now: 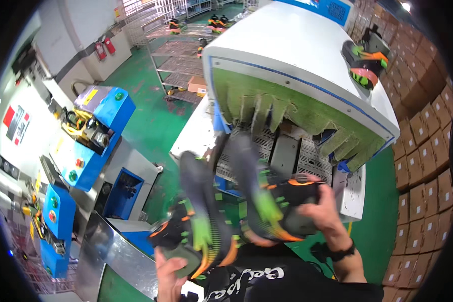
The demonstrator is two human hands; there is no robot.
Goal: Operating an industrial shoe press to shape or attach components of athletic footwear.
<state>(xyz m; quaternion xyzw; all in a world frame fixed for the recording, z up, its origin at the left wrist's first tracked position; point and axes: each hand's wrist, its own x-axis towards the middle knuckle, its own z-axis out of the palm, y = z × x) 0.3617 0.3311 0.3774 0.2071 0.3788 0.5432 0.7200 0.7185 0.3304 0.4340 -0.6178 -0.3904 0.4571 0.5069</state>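
**Left-hand shoe (202,229) and right-hand shoe (267,206) held before a white hooded machine (287,45)**

At far left stands blue-and-white equipment (117,113) with green and red buttons. Beyond it, two red fire extinguishers (101,51) are at the wall, and farther right a metal rack (178,49) on the green floor (143,98) carries a few dark shoes (219,22).

Low in the middle, the left hand (170,269) has its fingers clamped on the heel end of the left-hand shoe, where a grey-green block shows. That shoe is black with green and orange parts, its toe pointing away from the person. Close beside it on the right is the matching right-hand shoe, toe also pointing away and blurred; the right hand (323,205) has its fingers clamped around its heel end. Both are in front of the machine's opening, where ragged green flaps (261,85) hang above perforated grey plates (314,163).

Similar shoes (365,65) rest on the hood's right side. Cardboard boxes (425,186) are stacked at far right.
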